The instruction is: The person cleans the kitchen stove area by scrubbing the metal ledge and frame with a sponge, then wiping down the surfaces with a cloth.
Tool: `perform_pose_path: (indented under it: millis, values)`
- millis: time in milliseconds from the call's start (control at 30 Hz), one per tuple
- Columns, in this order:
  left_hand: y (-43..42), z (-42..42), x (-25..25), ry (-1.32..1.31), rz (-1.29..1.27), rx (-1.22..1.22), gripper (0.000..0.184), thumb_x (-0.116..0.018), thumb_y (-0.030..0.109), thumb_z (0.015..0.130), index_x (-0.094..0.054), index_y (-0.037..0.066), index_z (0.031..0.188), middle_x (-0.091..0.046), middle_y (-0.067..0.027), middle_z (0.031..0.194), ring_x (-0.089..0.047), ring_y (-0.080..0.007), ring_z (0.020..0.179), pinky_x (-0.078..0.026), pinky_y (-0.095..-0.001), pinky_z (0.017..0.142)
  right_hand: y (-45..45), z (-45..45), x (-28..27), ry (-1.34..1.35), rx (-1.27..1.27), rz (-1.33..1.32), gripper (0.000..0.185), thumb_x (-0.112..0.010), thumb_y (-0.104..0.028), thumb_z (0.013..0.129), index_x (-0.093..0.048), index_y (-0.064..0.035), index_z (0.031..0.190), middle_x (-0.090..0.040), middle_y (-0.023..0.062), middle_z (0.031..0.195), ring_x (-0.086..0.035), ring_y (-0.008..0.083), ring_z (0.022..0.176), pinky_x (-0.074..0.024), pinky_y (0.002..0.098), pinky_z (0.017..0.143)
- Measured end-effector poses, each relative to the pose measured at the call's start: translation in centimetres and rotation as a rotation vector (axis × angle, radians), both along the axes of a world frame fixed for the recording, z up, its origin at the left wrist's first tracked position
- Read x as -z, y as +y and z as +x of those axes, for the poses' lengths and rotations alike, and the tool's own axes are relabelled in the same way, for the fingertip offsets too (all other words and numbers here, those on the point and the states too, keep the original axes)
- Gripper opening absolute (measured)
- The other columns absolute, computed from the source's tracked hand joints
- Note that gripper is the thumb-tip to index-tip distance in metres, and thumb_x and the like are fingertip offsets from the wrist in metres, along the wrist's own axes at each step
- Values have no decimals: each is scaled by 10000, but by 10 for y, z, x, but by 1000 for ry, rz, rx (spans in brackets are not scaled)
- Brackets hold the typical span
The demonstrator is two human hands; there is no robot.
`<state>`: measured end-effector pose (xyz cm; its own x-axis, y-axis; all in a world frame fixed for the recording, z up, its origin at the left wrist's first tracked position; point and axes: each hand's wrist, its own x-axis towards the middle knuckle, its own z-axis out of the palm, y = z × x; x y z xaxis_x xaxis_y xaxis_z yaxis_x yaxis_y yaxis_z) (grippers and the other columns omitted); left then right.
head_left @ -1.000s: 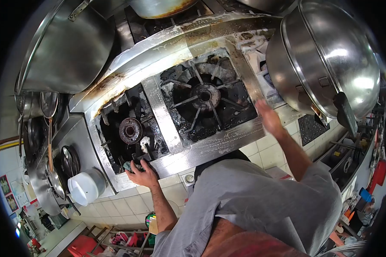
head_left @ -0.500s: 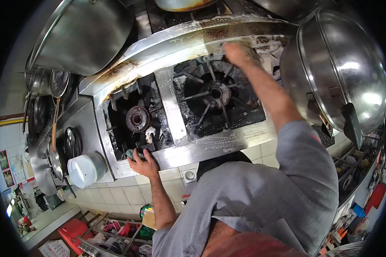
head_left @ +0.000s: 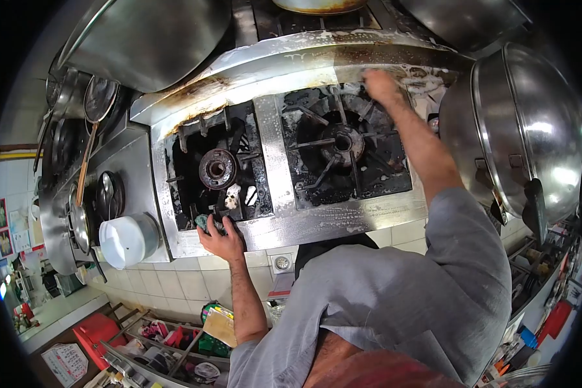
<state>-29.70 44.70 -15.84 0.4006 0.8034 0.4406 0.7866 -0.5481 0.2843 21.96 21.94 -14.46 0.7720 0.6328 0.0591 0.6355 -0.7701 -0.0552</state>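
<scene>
My left hand (head_left: 222, 242) rests on the front edge of the stove (head_left: 343, 220), fingers spread, with the fingertips touching a crumpled green scouring pad (head_left: 205, 222). Beyond it lies the left burner (head_left: 217, 169), with whitish scraps (head_left: 232, 197) beside it. My right hand (head_left: 381, 86) is closed at the raised back ledge of the stove, behind the right burner (head_left: 343, 143); whatever it grips is hidden. White foam (head_left: 427, 83) lies along the ledge to its right. Iron pan-support bars surround the right burner, and wet suds speckle the steel surfaces.
Large steel woks (head_left: 530, 129) stand on the right; a big steel pan (head_left: 155, 42) leans at the upper left. A white plastic tub (head_left: 129, 240) sits left of the stove, near a wooden-handled strainer (head_left: 99, 100). Behind me are shelves with assorted items and a red box (head_left: 100, 339).
The whole view has shifted, moving the stove a little rightward in the picture. My right hand has slid slightly right along the back ledge. My left hand stays at the front edge.
</scene>
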Motion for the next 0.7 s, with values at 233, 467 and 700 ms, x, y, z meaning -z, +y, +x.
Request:
perform_pose_path:
  millis: [233, 467, 700]
  values:
    - [1, 0, 0, -7, 24, 15, 403, -653, 346, 823, -593, 131, 1158, -444, -283, 1252, -427, -421, 1155, -337, -515, 961, 24, -36, 15, 188, 27, 147, 287, -423, -112, 870, -534, 14, 1103, -547, 276, 1117, -559, 386, 1024, -479, 457, 850]
    - [-1, 1, -2, 15, 11, 22, 413, -655, 343, 822, -588, 126, 1167, -437, -291, 1258, -423, -423, 1160, -334, -518, 960, 48, -22, 10, 203, -4, 14, 267, -410, -100, 866, -550, 28, 1055, -562, 248, 1080, -561, 377, 1028, -478, 468, 843]
    - [-2, 1, -1, 6, 17, 22, 404, -658, 329, 821, -587, 128, 1164, -443, -285, 1247, -433, -427, 1142, -341, -517, 950, 59, -16, -9, 320, 41, -68, 376, -298, -226, 958, -543, 25, 1092, -562, 239, 1130, -502, 406, 1089, -419, 468, 910]
